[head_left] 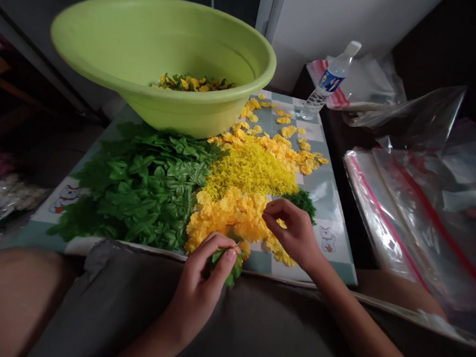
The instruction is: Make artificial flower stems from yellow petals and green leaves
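My left hand (204,282) is closed on a small artificial flower (235,271) with green leaves and a bit of yellow, near the table's front edge. A thin stem tip shows between thumb and forefinger. Up and to the right, my right hand (291,231) has thumb and fingertips pinched together over the orange-yellow petal pieces (231,213); what it pinches, if anything, is too small to make out. Behind these lie a heap of thin yellow strands (250,171) and a small dark green clump (302,203). Green artificial leaves (151,186) are piled on the left.
A large lime-green basin (165,108) with yellow and green pieces inside stands at the table's back. A plastic bottle (330,81) is at the back right corner. Clear plastic bags (415,207) lie right of the checked table (330,193). More petal pieces (290,130) are scattered near the basin.
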### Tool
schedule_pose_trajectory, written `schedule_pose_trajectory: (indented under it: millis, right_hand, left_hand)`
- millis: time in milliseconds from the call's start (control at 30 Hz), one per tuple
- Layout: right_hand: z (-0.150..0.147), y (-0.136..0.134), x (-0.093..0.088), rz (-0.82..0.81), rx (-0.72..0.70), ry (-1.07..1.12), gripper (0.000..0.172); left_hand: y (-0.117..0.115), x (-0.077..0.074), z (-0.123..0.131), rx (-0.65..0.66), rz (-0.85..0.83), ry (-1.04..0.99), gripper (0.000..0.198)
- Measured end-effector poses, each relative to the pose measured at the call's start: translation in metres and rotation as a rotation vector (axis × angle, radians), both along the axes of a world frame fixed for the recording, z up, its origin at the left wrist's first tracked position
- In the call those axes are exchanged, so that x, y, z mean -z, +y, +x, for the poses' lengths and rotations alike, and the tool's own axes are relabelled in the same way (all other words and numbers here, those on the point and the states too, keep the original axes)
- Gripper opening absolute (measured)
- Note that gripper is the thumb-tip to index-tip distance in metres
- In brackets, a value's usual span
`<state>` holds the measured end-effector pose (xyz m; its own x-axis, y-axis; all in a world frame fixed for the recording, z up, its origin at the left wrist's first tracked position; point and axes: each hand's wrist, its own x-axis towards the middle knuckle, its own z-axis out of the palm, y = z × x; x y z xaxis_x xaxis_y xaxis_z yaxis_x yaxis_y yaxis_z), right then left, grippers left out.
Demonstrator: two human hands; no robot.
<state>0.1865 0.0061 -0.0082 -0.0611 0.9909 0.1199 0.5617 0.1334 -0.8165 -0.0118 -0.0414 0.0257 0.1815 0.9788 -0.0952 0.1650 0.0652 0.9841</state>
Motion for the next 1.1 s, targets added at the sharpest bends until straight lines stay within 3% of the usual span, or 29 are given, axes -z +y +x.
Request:
schedule_pose_trajectory:
  millis: [233,433,500,800,1100]
  right_hand:
    - [-0.006,-0.003,0.0,-0.181,0.017,0.24,0.01]
    - [-0.02,-0.017,-0.03,-0.565,-0.119,0.93,0.018]
    - [-0.024,-0.023,-0.037,-0.618,-0.157,1.029,0.016]
    - [-0.027,-0.025,-0.042,-0.712,-0.142,1.092,0.012]
    - [-0.027,-0.03,-0.035,-0.725,-0.267,0.984,0.01]
  left_hand:
    - [-0.001,0.008,0.0,0.044,-0.008,0.051,0.014]
    - [-0.003,0.008,0.001,0.071,0.002,0.07,0.015]
    - [-0.002,0.006,0.002,0.104,-0.007,0.067,0.017]
    - [-0.001,0.002,0.001,0.165,-0.026,0.036,0.019]
    - [-0.002,0.002,-0.001,0.166,-0.037,0.006,0.013]
